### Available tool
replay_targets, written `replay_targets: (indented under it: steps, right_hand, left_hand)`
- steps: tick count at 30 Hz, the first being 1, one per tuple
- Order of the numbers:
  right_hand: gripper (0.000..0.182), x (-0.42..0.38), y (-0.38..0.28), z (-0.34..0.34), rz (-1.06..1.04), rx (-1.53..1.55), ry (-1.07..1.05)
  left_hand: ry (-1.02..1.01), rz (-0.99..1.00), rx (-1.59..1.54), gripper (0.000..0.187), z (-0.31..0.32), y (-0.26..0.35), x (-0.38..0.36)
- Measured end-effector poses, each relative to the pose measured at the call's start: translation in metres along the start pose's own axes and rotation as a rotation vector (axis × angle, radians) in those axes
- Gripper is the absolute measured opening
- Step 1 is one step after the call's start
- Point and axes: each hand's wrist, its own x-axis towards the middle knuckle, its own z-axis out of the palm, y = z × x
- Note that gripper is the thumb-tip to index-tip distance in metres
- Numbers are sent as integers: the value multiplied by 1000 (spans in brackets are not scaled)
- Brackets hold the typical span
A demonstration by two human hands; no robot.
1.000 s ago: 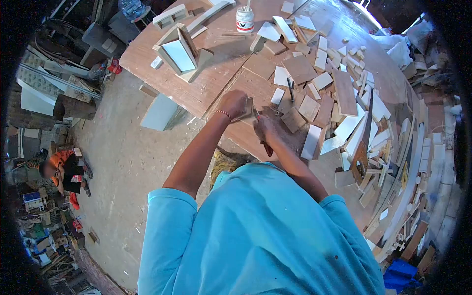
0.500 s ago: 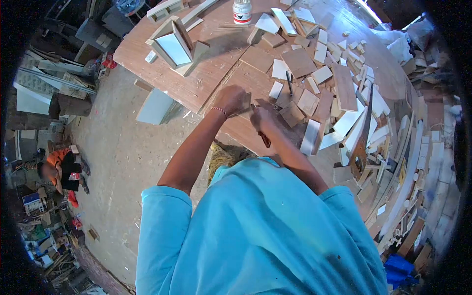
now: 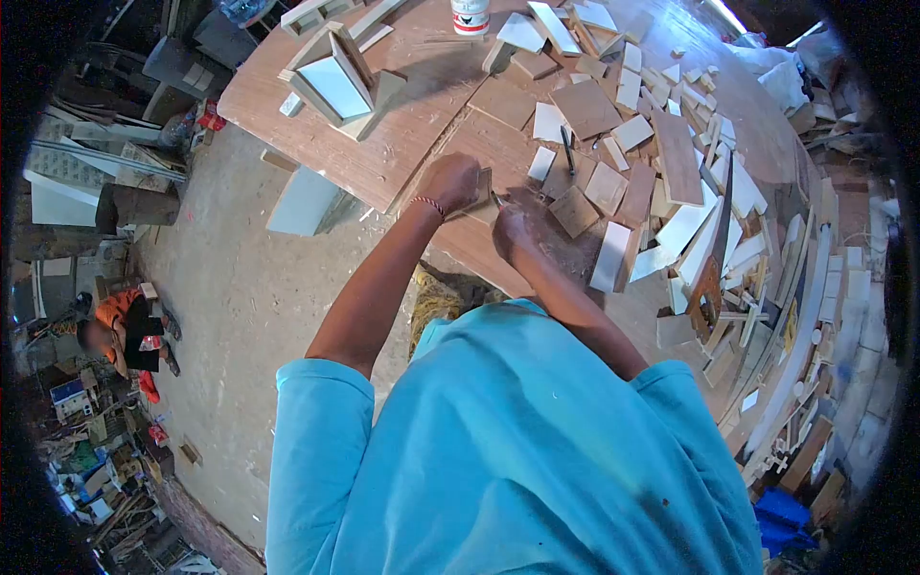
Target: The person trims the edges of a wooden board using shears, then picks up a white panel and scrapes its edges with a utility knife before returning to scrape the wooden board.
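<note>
My left hand (image 3: pixel 450 182) is closed on a small wooden piece (image 3: pixel 483 182) above the near edge of the worktable. A braided band circles that wrist. Close beside it, my right hand (image 3: pixel 517 230) is wrapped round a slim hand tool (image 3: pixel 495 198), whose narrow tip points at the wooden piece. Most of the tool is hidden in the fist, so I cannot tell its kind. Just right of this hand lies a square wooden block (image 3: pixel 574 212). A dark pen-like tool (image 3: pixel 568 150) rests on the offcuts beyond.
Wood offcuts (image 3: pixel 677 158) heap over the right of the table (image 3: pixel 316 129), with a handsaw (image 3: pixel 709 278) among them. A wooden frame with a pale panel (image 3: pixel 335 88) stands at far left, a white tub (image 3: pixel 471 17) at the back. A person (image 3: pixel 125 326) sits low at left.
My right hand has shifted slightly down and right, its tool tip still close to the wooden piece. The left hand keeps its hold. The whole view has moved a little.
</note>
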Motion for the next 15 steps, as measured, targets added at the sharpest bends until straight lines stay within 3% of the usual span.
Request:
replay_targets:
  steps: [1, 2, 4, 5, 7, 8, 13, 15]
  right_hand:
    - [24, -11, -12, -29, -131, -237, 39]
    - [24, -2, -9, -17, -129, -242, 28]
    - [35, 31, 0, 18, 69, 143, -100]
    - [35, 32, 1, 23, 62, 143, -96]
    - [21, 28, 0, 24, 75, 48, 150]
    - [21, 31, 2, 21, 69, 47, 160]
    - [19, 30, 16, -17, 202, 747, -441]
    - [17, 56, 42, 25, 164, 651, -489]
  left_hand:
    - [-7, -3, -8, 18, -6, 4, -2]
    - [-8, 4, -5, 18, -14, 11, -7]
    - [-3, 9, -1, 18, -13, 16, -10]
    - [45, 2, 26, 20, -4, 15, -9]
    - [102, -4, 61, 23, -1, 13, -10]
    - [81, 2, 53, 22, 0, 11, -9]
    - [55, 28, 37, 17, 1, 8, -10]
    - [58, -2, 71, 14, 5, 3, -2]
